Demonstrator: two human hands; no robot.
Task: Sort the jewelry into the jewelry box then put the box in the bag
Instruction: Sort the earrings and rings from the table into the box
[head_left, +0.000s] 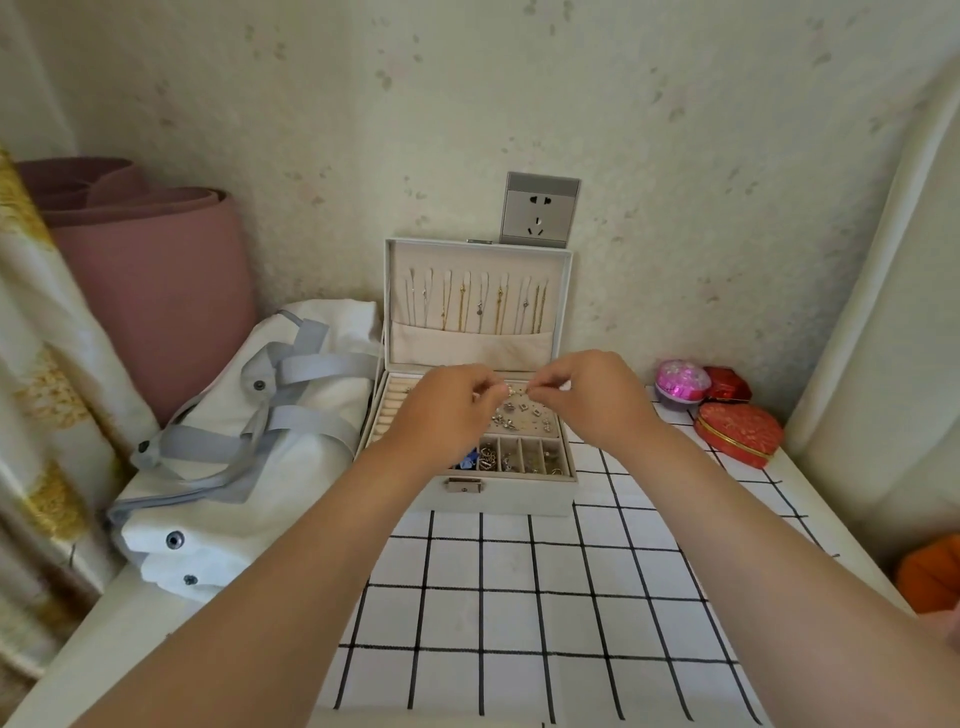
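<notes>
- Two hands work above the open jewelry box (519, 496); both forearms reach in from the near edge.
- Left hand (449, 402): fingers curled, thumb and forefinger closed narrowly on one end of a small metal piece of jewelry (511, 388).
- Right hand (592, 397): fingers curled likewise, fingertips pinching the other end of the same piece. Its kind is too small to tell.
- The held piece hangs just above the upper tray of the box, over a panel of small studs (527, 415).
- The front row of compartments (532, 457) holds rings and other small metal items.
- The lid (467, 343) stands upright against the wall; thin chains (498, 309) hang in a row inside it, their lower ends tucked into a fabric pocket.
- The box rests at the far edge of a checked cloth (519, 597), latch facing the person.
- A white bag (244, 415) with grey straps lies just left of the box, touching it.
- Right of the box: a pink round case (680, 382), a red faceted case (730, 384) and a red heart-shaped case (737, 434).
- A wall socket (540, 210) sits behind the lid; a rolled pink mat (156, 270) stands behind the bag.
</notes>
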